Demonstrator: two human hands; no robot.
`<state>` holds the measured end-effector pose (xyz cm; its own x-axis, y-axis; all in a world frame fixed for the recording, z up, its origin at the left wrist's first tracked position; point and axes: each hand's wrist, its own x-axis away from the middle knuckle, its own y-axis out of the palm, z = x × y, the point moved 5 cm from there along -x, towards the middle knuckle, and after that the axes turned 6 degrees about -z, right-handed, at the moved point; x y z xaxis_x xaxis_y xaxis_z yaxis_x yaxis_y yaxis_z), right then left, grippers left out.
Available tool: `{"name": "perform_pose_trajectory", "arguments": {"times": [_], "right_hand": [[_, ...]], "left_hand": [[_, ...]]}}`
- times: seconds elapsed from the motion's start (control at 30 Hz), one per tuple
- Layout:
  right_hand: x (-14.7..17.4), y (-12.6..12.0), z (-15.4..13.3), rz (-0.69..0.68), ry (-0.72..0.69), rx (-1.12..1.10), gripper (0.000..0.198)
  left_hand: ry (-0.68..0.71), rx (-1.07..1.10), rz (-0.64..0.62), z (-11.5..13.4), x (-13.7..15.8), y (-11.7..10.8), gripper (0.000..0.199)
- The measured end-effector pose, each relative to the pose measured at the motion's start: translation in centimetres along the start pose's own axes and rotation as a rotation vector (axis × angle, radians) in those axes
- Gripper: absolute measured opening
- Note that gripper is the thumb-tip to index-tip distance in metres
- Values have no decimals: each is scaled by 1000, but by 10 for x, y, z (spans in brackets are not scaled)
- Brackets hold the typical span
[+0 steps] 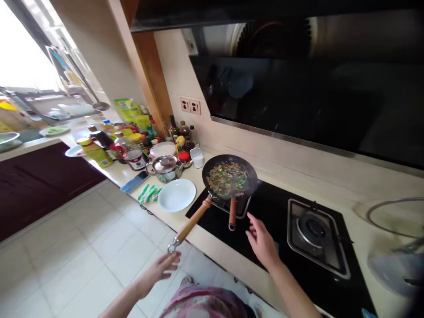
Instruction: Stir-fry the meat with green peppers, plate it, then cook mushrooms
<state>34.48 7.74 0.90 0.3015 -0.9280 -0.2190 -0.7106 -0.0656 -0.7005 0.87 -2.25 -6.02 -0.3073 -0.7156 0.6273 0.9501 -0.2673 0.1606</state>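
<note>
A dark wok [252,173] sits on the left burner, full of a stir-fry [225,176] of brownish pieces and green bits; faint steam shows at its right side. Its wooden handle [192,223] points toward me. A spatula [232,212] with a reddish-brown wooden handle rests in the wok, its head among the food. Just below the end of the wok handle is my left hand [159,271], fingers apart and holding nothing. My right hand [262,240] hovers over the cooktop, right of the spatula handle, with its fingers apart and nothing in it.
Left of the wok lie a pale plate [177,195], a green-and-white cloth [149,193] and a lidded steel pot [165,168]. Bottles and jars crowd the counter behind them. A second burner [313,227] is at right, beneath the low black range hood [298,101].
</note>
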Motion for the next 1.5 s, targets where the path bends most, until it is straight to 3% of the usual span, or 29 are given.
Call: {"name": "perform_pose_trajectory", "arguments": {"times": [0.03, 0.07, 0.1, 0.2, 0.27, 0.37, 0.43, 0.5, 0.6, 0.7, 0.8, 0.9, 1.0, 1.1, 1.2, 1.3, 1.4, 1.5], "right_hand": [[-20, 10, -16, -43, -59, 145, 56], [-37, 19, -29, -103, -108, 294, 59], [-50, 28, -39, -165, -140, 440, 56], [-74, 29, -59, -278, -150, 761, 33], [-84, 5, -73, -260, -155, 800, 26], [-105, -59, -92, -119, -116, 618, 25], [-126, -102, -93, -8, 10, 484, 23], [-148, -125, -82, 85, 179, 360, 24], [-168, -120, -52, 243, 410, 18, 32], [-166, -92, -40, 232, 448, -243, 40], [-158, -93, -62, 19, 283, -161, 36], [-163, -123, -87, -96, 219, 49, 24], [-184, -142, -89, -91, 417, 89, 14], [-198, -129, -81, 76, 621, -128, 9], [-201, -110, -84, 216, 590, -334, 10], [-203, -119, -94, 150, 536, -239, 13], [-202, -141, -92, 41, 640, -101, 14], [-199, -133, -82, 35, 759, -208, 16]], "left_hand": [[13, 98, 65, 13, -1, -17, 40], [40, 202, 52, 28, -5, -24, 43], [63, 293, -40, 45, -11, -24, 45], [70, 341, -268, 83, -28, -3, 52], [51, 249, -304, 90, -38, 16, 55], [72, 158, -328, 82, -44, 47, 58], [89, 183, -337, 73, -44, 62, 56], [97, 208, -325, 69, -44, 70, 52], [100, 211, -291, 70, -45, 69, 51], [96, 274, -272, 73, -46, 63, 56], [84, 410, -300, 72, -45, 65, 63], [37, 473, -345, 67, -43, 72, 72], [26, 426, -345, 65, -41, 76, 78], [17, 367, -331, 65, -41, 76, 80], [12, 334, -316, 67, -40, 75, 78], [7, 316, -306, 68, -39, 75, 76], [-4, 301, -301, 69, -37, 76, 77], [-5, 302, -308, 70, -35, 76, 76]]}}
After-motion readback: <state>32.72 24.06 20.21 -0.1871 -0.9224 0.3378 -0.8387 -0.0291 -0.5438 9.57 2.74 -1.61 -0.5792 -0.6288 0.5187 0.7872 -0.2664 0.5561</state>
